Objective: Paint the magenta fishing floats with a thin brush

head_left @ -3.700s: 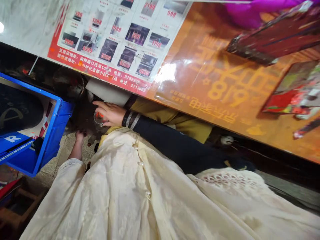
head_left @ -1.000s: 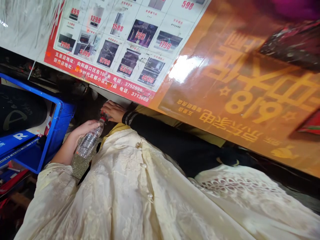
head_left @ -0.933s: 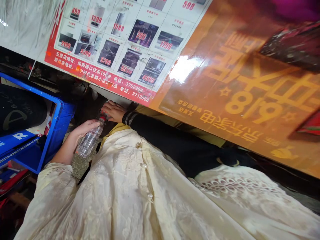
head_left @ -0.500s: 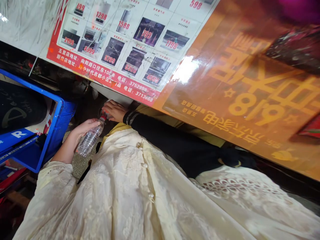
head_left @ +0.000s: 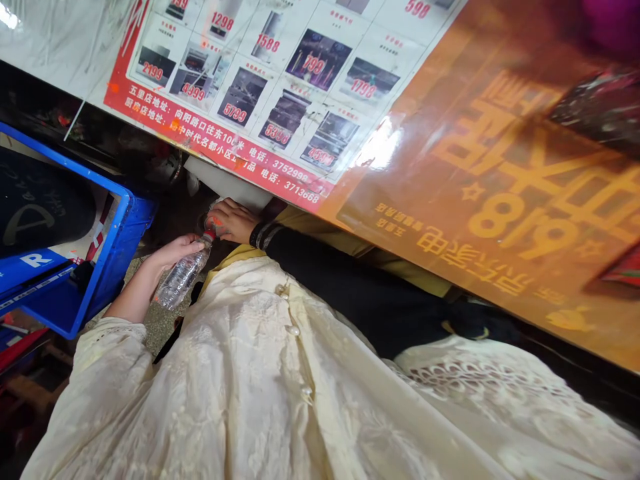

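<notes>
My left hand (head_left: 177,252) is wrapped around the upper part of a clear plastic bottle (head_left: 179,281). The bottle is tilted, with its base towards the lower left and a red band at its neck. Close by the neck, my right hand (head_left: 233,221) has its fingers curled over something clear. Most of that clear thing is hidden, so its kind cannot be made out. A black sleeve and a dark band cover my right wrist and forearm.
A table covered with an orange and red printed sheet (head_left: 350,183) runs diagonally beyond my hands. On the left stands a blue crate (head_left: 113,260) with a dark bag (head_left: 45,207) in it. Speckled floor (head_left: 163,327) shows below the bottle.
The view has shifted slightly, so the table print appears further right. Both hands keep nearly the same place around the bottle, and its base sits a little higher in the picture.
</notes>
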